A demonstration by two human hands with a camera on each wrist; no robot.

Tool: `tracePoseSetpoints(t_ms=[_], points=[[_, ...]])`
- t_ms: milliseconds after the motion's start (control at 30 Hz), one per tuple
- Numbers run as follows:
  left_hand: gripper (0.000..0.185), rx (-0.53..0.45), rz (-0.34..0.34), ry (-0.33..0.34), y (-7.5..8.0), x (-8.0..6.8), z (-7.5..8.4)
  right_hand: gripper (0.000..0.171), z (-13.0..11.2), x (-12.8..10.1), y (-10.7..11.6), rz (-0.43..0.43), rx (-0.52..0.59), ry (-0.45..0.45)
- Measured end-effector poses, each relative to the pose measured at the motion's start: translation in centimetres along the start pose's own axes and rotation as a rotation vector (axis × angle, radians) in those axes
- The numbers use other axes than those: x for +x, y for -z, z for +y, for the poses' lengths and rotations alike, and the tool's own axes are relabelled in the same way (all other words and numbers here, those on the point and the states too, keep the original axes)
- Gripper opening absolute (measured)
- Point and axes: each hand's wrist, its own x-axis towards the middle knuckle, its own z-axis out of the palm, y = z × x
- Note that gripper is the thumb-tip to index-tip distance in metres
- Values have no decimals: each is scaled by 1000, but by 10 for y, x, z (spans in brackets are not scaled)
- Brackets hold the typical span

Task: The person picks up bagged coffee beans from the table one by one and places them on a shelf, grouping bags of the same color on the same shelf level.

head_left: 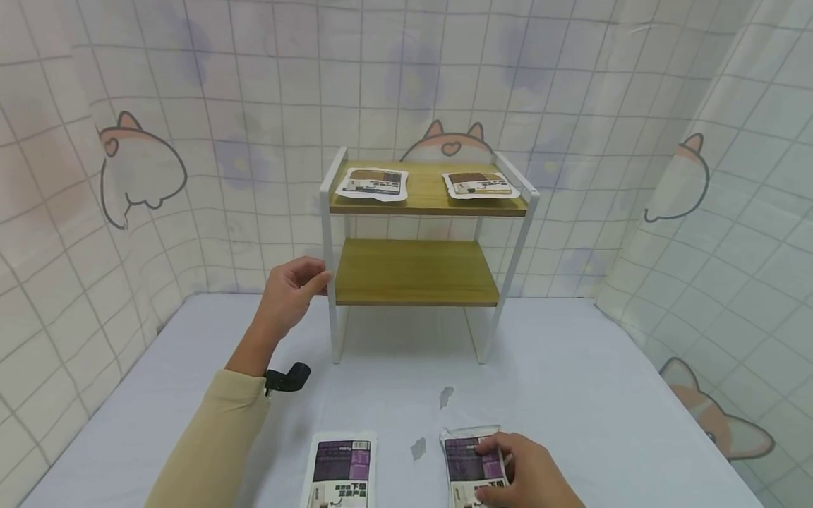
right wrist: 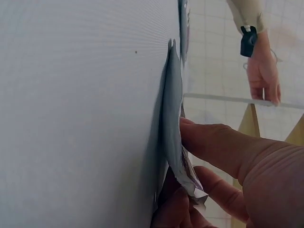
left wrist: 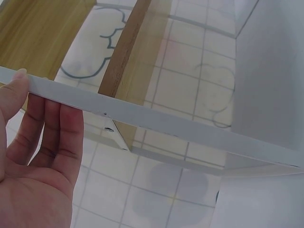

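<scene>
A two-tier shelf (head_left: 416,275) with wooden boards and white side frames stands on the table. My left hand (head_left: 286,296) pinches its left front post (left wrist: 156,126) beside the lower board, thumb on one side and fingers on the other. At the front of the table, my right hand (head_left: 530,473) grips a flat purple-and-white pouch (head_left: 464,458) by its right side. In the right wrist view the thumb (right wrist: 213,145) lies on the pouch (right wrist: 173,114) and other fingers curl at its edge, near the table. A matching pouch (head_left: 339,469) lies flat to the left.
On the top board rest two brown-and-white pouches, one at the left (head_left: 373,185) and one at the right (head_left: 480,185). Two grey patches (head_left: 418,449) mark the white tablecloth (head_left: 559,395). Grid-patterned curtains (head_left: 267,85) hang behind and on both sides.
</scene>
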Motion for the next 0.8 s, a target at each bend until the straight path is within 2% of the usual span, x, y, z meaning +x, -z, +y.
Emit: tracePoseSetpoints(t_ms=[400, 800], points=[[28, -5, -4, -11, 0, -1, 1, 47, 1, -1, -2, 18, 24, 71], [26, -4, -7, -17, 0, -1, 1, 45, -2, 0, -3, 22, 25, 39]])
